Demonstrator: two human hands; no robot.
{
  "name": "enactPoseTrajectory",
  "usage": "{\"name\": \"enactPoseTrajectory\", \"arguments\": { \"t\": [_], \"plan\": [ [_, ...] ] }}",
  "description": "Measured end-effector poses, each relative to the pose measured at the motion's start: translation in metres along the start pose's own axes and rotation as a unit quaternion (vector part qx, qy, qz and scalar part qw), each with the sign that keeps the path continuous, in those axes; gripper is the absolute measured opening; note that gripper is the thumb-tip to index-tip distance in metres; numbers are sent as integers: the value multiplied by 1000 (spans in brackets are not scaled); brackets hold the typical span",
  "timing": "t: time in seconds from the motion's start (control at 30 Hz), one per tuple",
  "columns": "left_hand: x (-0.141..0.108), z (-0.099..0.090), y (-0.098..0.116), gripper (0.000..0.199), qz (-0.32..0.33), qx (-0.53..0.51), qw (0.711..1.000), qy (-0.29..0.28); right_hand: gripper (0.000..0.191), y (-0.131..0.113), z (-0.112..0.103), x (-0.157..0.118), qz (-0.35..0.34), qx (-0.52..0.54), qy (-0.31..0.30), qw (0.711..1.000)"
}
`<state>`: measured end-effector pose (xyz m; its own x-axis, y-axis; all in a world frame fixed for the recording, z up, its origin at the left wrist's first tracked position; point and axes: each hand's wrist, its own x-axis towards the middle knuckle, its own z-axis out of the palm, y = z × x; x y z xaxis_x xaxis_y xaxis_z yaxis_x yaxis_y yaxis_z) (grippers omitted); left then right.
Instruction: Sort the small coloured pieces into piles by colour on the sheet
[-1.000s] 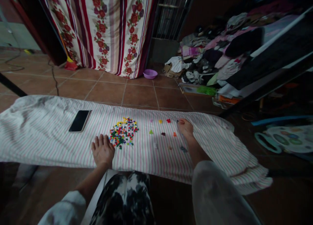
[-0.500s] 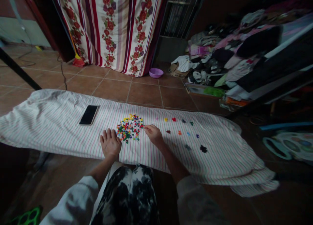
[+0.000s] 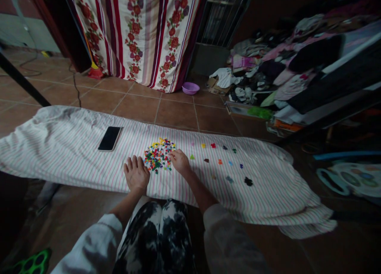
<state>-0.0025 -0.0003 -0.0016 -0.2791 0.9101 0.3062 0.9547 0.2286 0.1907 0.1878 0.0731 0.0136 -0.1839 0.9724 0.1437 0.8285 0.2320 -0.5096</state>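
Note:
A mixed heap of small coloured pieces (image 3: 157, 155) lies on the striped cloth (image 3: 74, 147). My left hand (image 3: 137, 174) rests palm down, fingers spread, at the heap's lower left edge. Thumb and fingers of my right hand (image 3: 180, 162) are pinched together at the heap's right edge; what they hold, if anything, is too small to tell. To the right lie small single-colour groups, among them yellow pieces (image 3: 203, 146), red pieces (image 3: 213, 145), orange pieces (image 3: 220, 161), light green pieces (image 3: 192, 157) and black pieces (image 3: 248, 181).
A phone (image 3: 110, 138) lies on the cloth left of the heap. Beyond on the tiled floor are a purple basin (image 3: 190, 88), a red broom head (image 3: 95, 72) and piled clothes (image 3: 268, 64). A floral curtain (image 3: 149, 36) hangs behind.
My right hand has moved slightly left, further over the heap's edge, and the light green group beside it now shows. My left hand stays flat in place. The view has shifted slightly.

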Motion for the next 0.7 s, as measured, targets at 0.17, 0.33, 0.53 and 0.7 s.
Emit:
{"name": "enactPoseTrajectory", "arguments": {
  "t": [0.17,0.33,0.53,0.7],
  "plan": [
    [1,-3,2,51,-5,-14,1000,-11,26,-5,-2,7,29,-27,-24,999],
    [1,-3,2,50,-5,-10,1000,-10,28,-16,0,18,21,-60,-43,997],
    [0,-1,1,51,-3,-16,1000,-9,28,-20,2,28,15,-96,-91,991],
    [0,-1,1,50,-3,-9,1000,-5,24,-19,3,28,8,-90,-77,993]
  ]
}}
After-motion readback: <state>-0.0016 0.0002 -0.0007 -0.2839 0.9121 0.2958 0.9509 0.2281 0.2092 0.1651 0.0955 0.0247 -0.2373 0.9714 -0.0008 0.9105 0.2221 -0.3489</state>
